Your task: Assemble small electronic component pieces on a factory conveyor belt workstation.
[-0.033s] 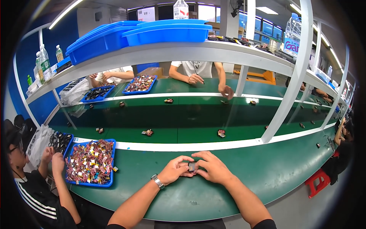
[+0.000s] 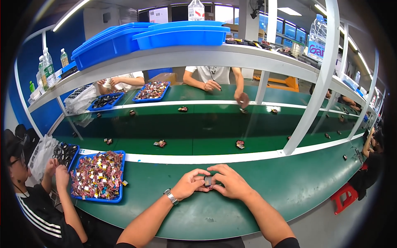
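L hand (image 2: 191, 182) and R hand (image 2: 228, 180) are both gripping 1 small dark pc (image 2: 208, 180), fingers closed round it from either side, over the near surface (image 2: 289, 182). Work on this pc is prob. under way, as it's being handled and isn't yet set down; can't tell how much is left on it. Counting up: 1 blue tray (image 2: 103, 201) is sitting to the L, heaped w/ loose parts (image 2: 96, 175) (too many to count), and at least 3 bundles (image 2: 240, 144) are lying on the belt (image 2: 206, 145) ahead.
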`<move>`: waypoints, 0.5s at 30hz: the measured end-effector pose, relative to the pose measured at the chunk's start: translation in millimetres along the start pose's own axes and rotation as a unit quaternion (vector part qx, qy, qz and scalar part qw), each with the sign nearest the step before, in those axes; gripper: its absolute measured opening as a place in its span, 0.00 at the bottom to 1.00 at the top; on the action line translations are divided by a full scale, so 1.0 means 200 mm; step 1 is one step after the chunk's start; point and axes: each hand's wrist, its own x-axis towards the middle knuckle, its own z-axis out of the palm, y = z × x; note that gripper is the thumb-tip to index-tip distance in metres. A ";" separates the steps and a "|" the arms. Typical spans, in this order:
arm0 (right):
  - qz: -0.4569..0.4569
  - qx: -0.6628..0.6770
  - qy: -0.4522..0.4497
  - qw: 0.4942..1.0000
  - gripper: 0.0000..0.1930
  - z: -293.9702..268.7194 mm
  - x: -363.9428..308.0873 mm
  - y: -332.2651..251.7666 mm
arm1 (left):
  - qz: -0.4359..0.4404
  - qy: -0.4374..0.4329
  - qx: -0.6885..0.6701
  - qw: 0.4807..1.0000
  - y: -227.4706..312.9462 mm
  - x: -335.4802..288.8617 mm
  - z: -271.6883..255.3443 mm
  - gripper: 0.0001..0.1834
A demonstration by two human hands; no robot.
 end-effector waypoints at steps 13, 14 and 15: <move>0.105 0.095 0.042 0.989 0.05 0.07 -0.01 -0.05 | 0.012 -0.044 -0.002 0.999 0.02 -0.02 -0.01 0.21; 0.111 0.097 0.045 0.988 0.05 0.07 0.00 -0.06 | 0.024 -0.054 0.009 0.998 0.02 -0.03 -0.01 0.22; 0.117 0.099 0.047 0.987 0.06 0.07 0.00 -0.06 | 0.026 -0.054 0.010 0.998 0.02 -0.03 -0.01 0.22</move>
